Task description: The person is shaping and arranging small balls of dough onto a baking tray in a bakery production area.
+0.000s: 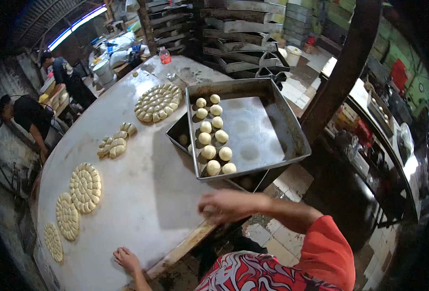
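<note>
My left hand lies low over the pale worktable near its front edge, fingers curled down; whatever is under them is hidden. Slightly blurred, my right hand is above the table's right edge, just in front of a large metal tray. Its fingers are bent in, with something pale near the fingertips that I cannot make out. Two rows of round dough balls sit along the tray's left side. The rest of the tray bottom is bare metal with round darker marks.
Flat rounds of cut dough pieces lie along the table's left side, with another round at the back and a small cluster between. A second tray sits beneath the first. A post rises at right. Two people work at far left.
</note>
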A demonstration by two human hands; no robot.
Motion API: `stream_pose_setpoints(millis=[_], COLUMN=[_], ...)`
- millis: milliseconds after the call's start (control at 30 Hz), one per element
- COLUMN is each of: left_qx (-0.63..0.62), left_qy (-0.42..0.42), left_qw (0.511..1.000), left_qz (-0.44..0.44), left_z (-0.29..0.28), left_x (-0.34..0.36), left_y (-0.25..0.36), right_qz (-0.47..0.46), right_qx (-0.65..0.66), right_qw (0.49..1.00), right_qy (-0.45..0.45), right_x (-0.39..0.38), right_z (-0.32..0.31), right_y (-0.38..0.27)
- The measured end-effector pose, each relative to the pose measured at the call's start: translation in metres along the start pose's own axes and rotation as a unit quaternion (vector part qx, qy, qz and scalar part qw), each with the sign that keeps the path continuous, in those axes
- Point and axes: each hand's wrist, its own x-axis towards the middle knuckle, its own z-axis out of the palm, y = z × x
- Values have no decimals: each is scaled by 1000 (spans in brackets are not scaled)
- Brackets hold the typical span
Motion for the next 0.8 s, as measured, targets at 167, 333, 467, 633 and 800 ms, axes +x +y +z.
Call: stream_pose_setpoints(millis=[167, 333, 467, 633, 800], left_qx=[-256, -520, -420, -230, -220], left_qy=[-387, -555, -408, -380, -255], left_qw=[881, 642, 649, 696, 735], left_qz=[-91, 96, 486, 564, 588], left_z=[-41, -193, -201, -100, -133], left_x=[-73, -49, -36, -16, 1], left_y=[54, 346, 474, 524, 495], right_qz=[126, 134, 139, 171, 98], right_qx=[-191, -194, -158, -70, -89], right_qw=[963, 971, 972, 883, 863], right_qy=[140, 51, 99, 432, 487], right_x=[-80, -97, -120, -148, -140], right_z=[-113, -110, -116, -100, -32], right_y=[83, 182, 186, 87, 19])
